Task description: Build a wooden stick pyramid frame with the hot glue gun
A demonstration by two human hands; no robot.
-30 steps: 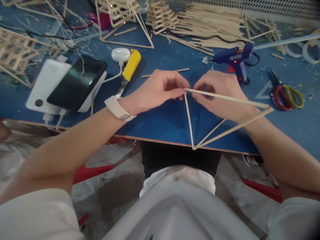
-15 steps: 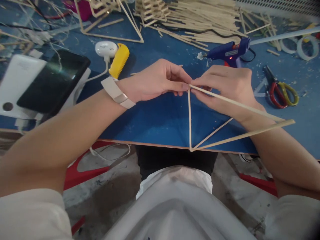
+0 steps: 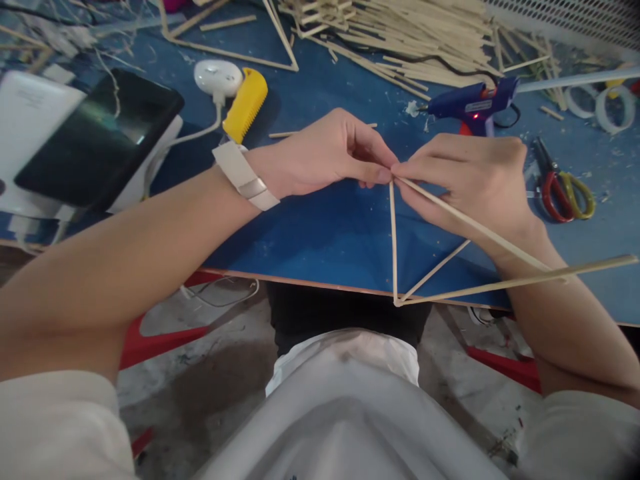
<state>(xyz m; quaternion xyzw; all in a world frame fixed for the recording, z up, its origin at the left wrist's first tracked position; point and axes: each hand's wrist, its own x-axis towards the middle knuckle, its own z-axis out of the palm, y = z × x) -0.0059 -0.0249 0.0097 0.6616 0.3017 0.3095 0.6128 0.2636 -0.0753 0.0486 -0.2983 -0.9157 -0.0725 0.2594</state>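
Observation:
Several thin wooden sticks form an angular stick frame that I hold over the near edge of the blue table. My left hand, with a pale band on its wrist, pinches the frame's upper corner between thumb and fingers. Right beside it, my right hand grips the same corner, its fingertips touching or almost touching the left ones. One stick runs from that corner across the right wrist; another slants up to the right from the lower corner. My fingers hide the joint itself.
Behind my right hand lies a blue glue gun with a red light lit. Scissors rest to the right, rolls of tape beyond. A yellow comb-like piece, a black phone and a stick pile are also on the table.
The view has shifted a little, so the table items sit differently. Both hands keep their pinch on the corner. The frame's right-hand sticks have swung, and their far ends now cross further apart.

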